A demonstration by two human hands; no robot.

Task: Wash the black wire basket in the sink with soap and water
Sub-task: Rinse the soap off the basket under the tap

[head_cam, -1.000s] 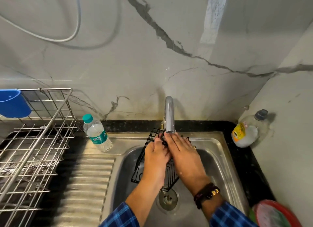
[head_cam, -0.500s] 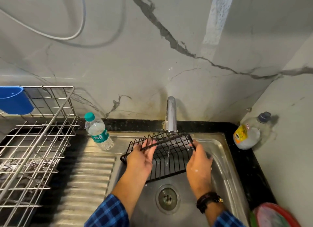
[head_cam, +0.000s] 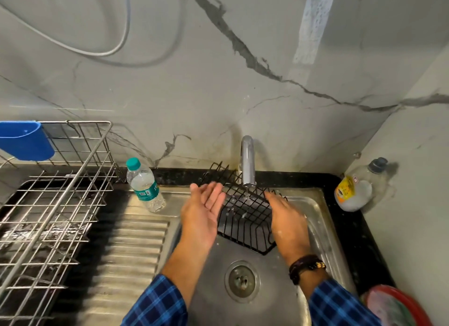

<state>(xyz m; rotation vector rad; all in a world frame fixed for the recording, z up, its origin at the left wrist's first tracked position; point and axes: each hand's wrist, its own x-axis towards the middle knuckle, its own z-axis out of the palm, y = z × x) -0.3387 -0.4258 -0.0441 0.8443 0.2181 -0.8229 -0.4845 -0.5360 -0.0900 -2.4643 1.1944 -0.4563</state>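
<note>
Basket (head_cam: 245,221) now corner-down over steel sink (head_cam: 325,233)

Water bottle (head_cam: 145,184), steel dish rack (head_cam: 48,216), blue cup (head_cam: 24,141), red bowl (head_cam: 398,306)

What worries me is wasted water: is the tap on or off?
On. A thin stream falls from the tap onto the black wire basket held under it, and drops splash off the wires.

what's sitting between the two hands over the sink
The black wire basket lies between the left hand and the right hand, with water from the tap falling onto it. The head view shows this.
</note>
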